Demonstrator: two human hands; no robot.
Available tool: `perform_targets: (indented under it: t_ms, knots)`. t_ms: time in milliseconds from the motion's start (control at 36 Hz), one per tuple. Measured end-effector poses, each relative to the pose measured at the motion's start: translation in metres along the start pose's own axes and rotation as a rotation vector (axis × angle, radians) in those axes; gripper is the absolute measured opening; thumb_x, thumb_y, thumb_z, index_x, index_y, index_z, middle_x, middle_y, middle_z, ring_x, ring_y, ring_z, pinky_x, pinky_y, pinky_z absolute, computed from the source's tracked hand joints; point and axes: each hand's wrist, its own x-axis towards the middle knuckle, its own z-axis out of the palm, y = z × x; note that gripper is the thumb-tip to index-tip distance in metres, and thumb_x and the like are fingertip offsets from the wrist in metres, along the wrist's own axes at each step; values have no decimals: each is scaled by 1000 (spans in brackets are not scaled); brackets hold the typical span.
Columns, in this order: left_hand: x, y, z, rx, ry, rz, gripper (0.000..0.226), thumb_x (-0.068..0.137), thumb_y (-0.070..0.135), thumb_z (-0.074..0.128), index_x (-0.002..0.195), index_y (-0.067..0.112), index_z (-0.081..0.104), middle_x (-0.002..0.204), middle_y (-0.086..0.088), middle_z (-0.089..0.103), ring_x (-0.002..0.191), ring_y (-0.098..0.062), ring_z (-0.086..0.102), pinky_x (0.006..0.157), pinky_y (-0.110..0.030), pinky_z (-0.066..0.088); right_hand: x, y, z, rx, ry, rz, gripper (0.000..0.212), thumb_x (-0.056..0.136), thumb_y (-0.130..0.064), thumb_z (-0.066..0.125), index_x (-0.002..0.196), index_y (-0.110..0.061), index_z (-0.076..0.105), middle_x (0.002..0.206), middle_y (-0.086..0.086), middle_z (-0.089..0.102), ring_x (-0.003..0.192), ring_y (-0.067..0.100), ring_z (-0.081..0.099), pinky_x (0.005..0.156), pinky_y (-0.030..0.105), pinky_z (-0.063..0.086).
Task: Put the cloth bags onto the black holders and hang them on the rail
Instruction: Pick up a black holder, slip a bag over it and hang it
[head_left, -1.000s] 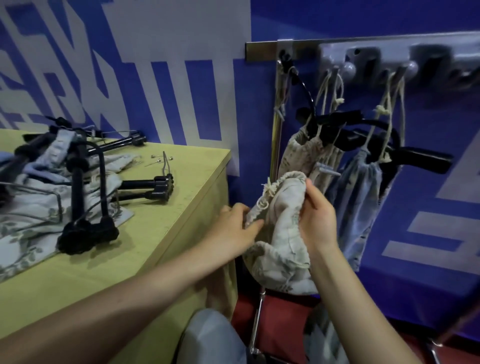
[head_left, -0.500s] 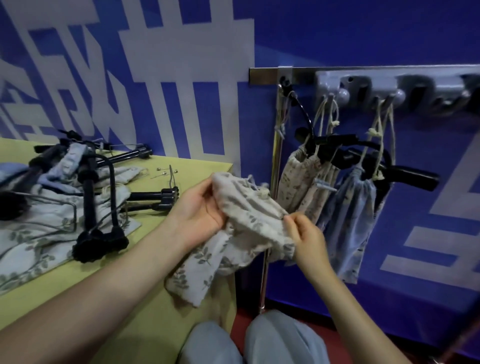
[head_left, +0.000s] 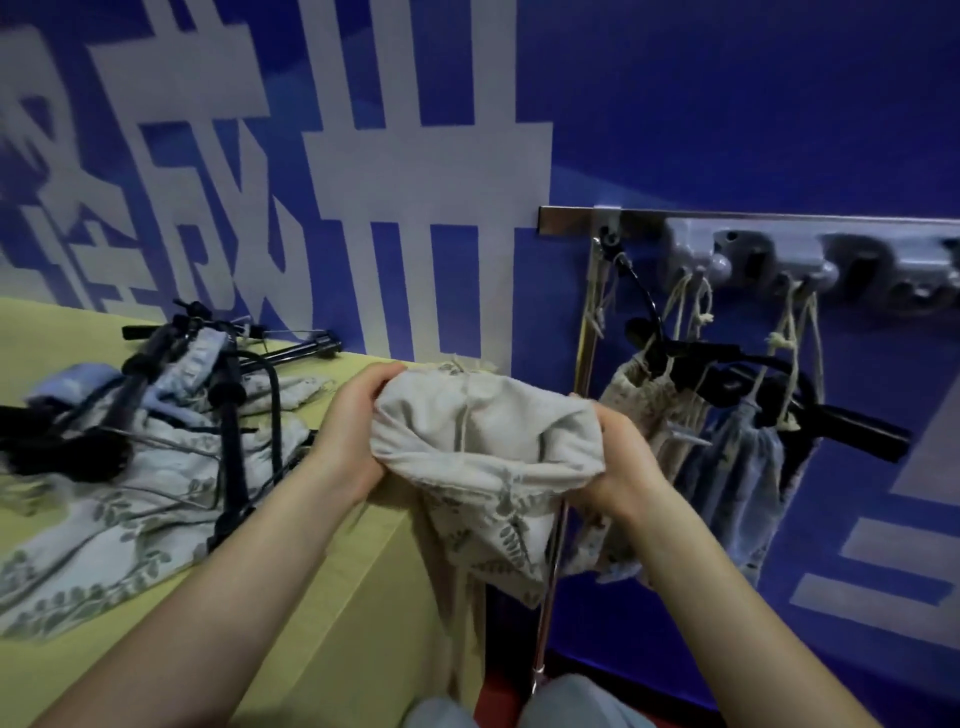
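Both hands, left hand (head_left: 349, 434) and right hand (head_left: 621, 467), have fingers curled round a cream leaf-print cloth bag (head_left: 485, 462), bunched and wrinkled, held off the yellow surface (head_left: 332, 597) edge. Black tubular holders (head_left: 231, 410) lie on more printed bags (head_left: 130, 514) at left. Other drawstring bags hang on the metal rail (head_left: 727, 221).

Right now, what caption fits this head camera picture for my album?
Both hands, left hand and right hand, grip a leaf-print cloth bag beside the rail.
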Motion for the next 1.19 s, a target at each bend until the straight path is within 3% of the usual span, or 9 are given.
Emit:
perform_targets:
  t_ms: [83, 167, 250, 361, 472, 667, 833, 972, 1194]
  knots:
    - [-6, 7, 4, 21, -4, 68, 25, 90, 26, 53, 94, 6, 69, 96, -11, 72, 93, -25, 67, 88, -37, 50, 14, -1, 16, -586, 142, -149, 24, 96, -19, 45, 75, -16, 57, 83, 6, 62, 68, 13, 54, 66, 26, 48]
    - [-8, 10, 4, 74, 102, 114, 28, 89, 29, 56, 97, 6, 71, 96, -12, 73, 91, -26, 68, 85, -37, 51, 37, 4, 32, -850, 156, -242, 26, 94, -19, 44, 85, -1, 60, 81, 18, 56, 72, 17, 51, 62, 29, 40]
    - [-4, 10, 1, -42, 343, 201, 21, 87, 29, 58, 91, 10, 67, 87, -8, 69, 82, -22, 64, 71, -32, 49, 57, 3, 63, -862, 22, -374, 18, 94, -21, 53, 88, -9, 64, 77, 3, 60, 71, 14, 53, 63, 26, 43]
    - [-2, -7, 3, -287, 509, 130, 20, 86, 31, 57, 90, 12, 64, 95, -8, 68, 85, -24, 63, 82, -36, 51, 94, 16, 100, -946, -122, -431, 17, 97, -26, 53, 103, -15, 65, 95, -1, 64, 89, 14, 59, 81, 29, 49]
    - [9, -25, -5, -428, 447, -32, 25, 78, 33, 52, 87, 13, 65, 107, -14, 70, 93, -30, 66, 88, -40, 52, 128, 40, 118, -1136, -192, -502, 24, 96, -23, 54, 115, -13, 66, 115, 2, 66, 99, 11, 57, 87, 25, 45]
    - [25, -33, -14, -390, 450, -30, 20, 75, 32, 54, 79, 14, 62, 95, -13, 69, 86, -29, 66, 83, -39, 52, 165, 44, 129, -1270, -294, -546, 24, 92, -21, 62, 114, -15, 69, 99, 4, 65, 88, 15, 57, 83, 29, 46]
    - [29, -36, -13, -339, 459, -46, 20, 80, 28, 52, 85, 12, 63, 96, -14, 69, 84, -29, 65, 86, -42, 52, 180, 46, 135, -1450, -361, -610, 21, 92, -20, 61, 109, -18, 72, 106, 9, 58, 95, 22, 56, 88, 34, 47]
    - [26, -35, -12, -304, 458, -36, 42, 83, 29, 51, 109, 1, 68, 106, -17, 72, 98, -33, 68, 89, -45, 52, 182, 49, 135, -1480, -343, -644, 16, 92, -20, 60, 101, -15, 72, 107, 10, 59, 93, 23, 55, 86, 34, 48]
    - [22, -32, -8, -256, 457, -48, 41, 84, 30, 51, 109, 2, 67, 107, -16, 71, 101, -32, 67, 93, -47, 51, 184, 52, 140, -1593, -183, -604, 19, 98, -15, 43, 103, -5, 58, 105, 14, 61, 91, 27, 55, 74, 31, 39]
